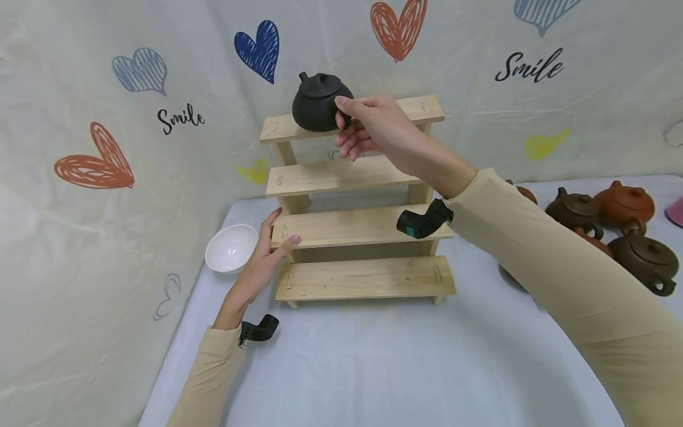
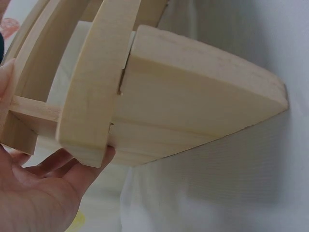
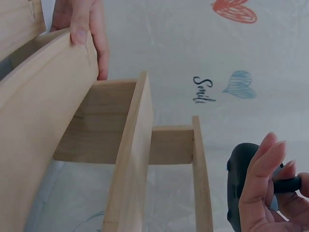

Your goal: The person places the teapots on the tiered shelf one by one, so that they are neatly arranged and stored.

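Observation:
A black teapot with its lid on is in my right hand, whose thumb and fingers pinch its handle. In the right wrist view, the teapot hovers close over the top board, a narrow gap between them. My left hand grips the left end of a four-step wooden stand, at the second step from the bottom. Its thumb lies on top of that board, and in the left wrist view its fingers curl round the board's end.
A white bowl sits left of the stand. Several brown and reddish teapots cluster on the white-covered table at right, partly hidden by my right sleeve. Behind the stand hangs a cloth backdrop with hearts. A pink object shows at the right edge.

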Demonstrator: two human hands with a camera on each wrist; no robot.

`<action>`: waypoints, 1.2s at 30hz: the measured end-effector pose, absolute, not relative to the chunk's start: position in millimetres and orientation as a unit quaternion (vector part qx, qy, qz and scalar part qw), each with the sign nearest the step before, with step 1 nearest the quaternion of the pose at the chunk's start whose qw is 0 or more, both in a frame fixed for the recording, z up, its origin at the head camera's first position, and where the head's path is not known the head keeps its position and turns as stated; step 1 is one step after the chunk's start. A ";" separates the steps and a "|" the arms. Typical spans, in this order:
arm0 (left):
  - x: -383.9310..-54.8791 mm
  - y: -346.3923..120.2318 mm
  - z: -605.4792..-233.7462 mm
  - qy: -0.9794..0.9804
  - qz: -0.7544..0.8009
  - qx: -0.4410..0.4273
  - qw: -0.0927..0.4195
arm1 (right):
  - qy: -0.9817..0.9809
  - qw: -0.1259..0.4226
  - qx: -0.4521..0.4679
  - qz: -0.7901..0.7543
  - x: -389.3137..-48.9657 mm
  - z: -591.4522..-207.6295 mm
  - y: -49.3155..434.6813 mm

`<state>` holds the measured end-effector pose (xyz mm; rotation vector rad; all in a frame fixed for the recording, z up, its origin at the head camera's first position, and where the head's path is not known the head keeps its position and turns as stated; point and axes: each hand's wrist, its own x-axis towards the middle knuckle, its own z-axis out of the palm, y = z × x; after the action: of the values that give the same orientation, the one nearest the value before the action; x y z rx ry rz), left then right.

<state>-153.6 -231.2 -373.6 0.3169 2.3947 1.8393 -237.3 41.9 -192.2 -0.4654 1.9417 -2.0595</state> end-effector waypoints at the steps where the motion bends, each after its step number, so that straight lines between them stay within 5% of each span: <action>1: -153.8 -231.0 -373.7 0.787 0.605 0.105 0.052 | 0.671 0.138 -0.159 -0.711 -239.9 -192.7 39.2; 36: -154.8 -230.7 -375.3 0.782 0.612 0.113 0.048 | 0.685 0.136 -0.163 -0.697 -255.9 -205.0 -5.4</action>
<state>-154.8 -230.7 -375.3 0.3455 2.3838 1.8649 -255.9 -5.4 -205.0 -0.4727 1.9839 -2.0172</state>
